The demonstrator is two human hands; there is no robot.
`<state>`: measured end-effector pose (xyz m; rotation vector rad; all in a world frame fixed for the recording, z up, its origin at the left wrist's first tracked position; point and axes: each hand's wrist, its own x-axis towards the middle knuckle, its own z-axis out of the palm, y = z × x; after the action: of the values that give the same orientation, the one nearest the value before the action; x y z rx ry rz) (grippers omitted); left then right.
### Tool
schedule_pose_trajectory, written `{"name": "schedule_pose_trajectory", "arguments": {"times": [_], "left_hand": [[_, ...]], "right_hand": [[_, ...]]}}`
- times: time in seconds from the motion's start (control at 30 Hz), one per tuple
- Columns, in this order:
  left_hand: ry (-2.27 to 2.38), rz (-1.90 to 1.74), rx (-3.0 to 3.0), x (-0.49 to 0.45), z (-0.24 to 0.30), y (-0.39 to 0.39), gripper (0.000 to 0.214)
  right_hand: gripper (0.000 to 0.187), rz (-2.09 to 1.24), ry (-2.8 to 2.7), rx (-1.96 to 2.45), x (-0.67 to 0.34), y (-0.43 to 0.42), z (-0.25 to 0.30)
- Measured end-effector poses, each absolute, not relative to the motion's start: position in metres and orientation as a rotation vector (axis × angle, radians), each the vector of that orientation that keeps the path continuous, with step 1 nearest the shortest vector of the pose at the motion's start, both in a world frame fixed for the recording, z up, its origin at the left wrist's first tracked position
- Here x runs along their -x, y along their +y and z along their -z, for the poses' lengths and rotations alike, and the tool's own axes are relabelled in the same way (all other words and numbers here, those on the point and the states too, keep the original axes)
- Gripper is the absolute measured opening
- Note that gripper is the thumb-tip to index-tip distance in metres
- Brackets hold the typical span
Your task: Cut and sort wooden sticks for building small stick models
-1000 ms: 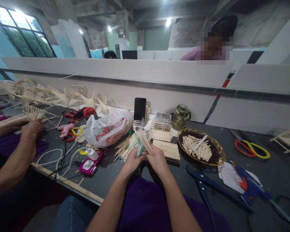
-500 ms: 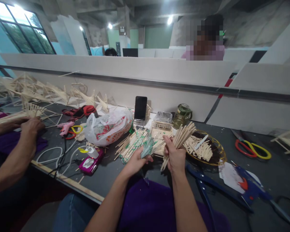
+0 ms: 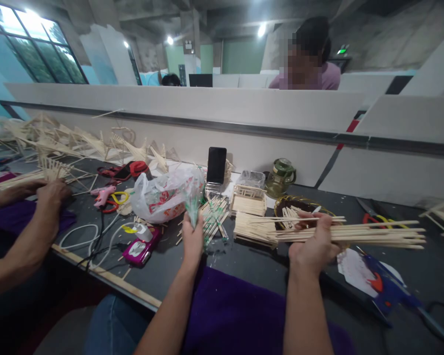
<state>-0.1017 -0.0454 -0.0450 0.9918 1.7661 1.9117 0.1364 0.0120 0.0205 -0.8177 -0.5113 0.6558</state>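
My left hand (image 3: 192, 241) is closed on a crumpled clear plastic wrapper (image 3: 193, 203) with green print, held upright in front of the white plastic bag. In my right hand (image 3: 313, 244) is a loose bundle of thin wooden sticks (image 3: 381, 237), now lying nearly level and reaching out to both sides. Beneath the bundle is a round basket (image 3: 298, 203) of short cut sticks, partly covered by the hand. Between my hands stand two small stick-built pieces (image 3: 248, 201). More sticks in green-printed wrapping (image 3: 215, 219) lie beside my left hand.
Blue long-handled cutters and a blue glue gun (image 3: 388, 296) lie at right. A white plastic bag (image 3: 159, 195), a phone (image 3: 216, 165), a green-lidded jug (image 3: 280, 177) and a magenta power strip (image 3: 142, 246) stand about. A co-worker's hands (image 3: 54, 192) hold sticks at far left.
My hands have moved apart. The left raised the wrapper and shifted left; the right carried the sticks rightward and turned them from upright to nearly level.
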Motion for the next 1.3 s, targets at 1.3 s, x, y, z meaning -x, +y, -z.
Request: {"name": "schedule_pose_trajectory", "arguments": {"times": [1.3], "left_hand": [[1.642, -1.635, -0.912, 0.093, 0.048, -0.035, 0.040]], "right_hand": [[0.048, -1.250, -1.470, 0.903, -0.051, -0.015, 0.023]]}}
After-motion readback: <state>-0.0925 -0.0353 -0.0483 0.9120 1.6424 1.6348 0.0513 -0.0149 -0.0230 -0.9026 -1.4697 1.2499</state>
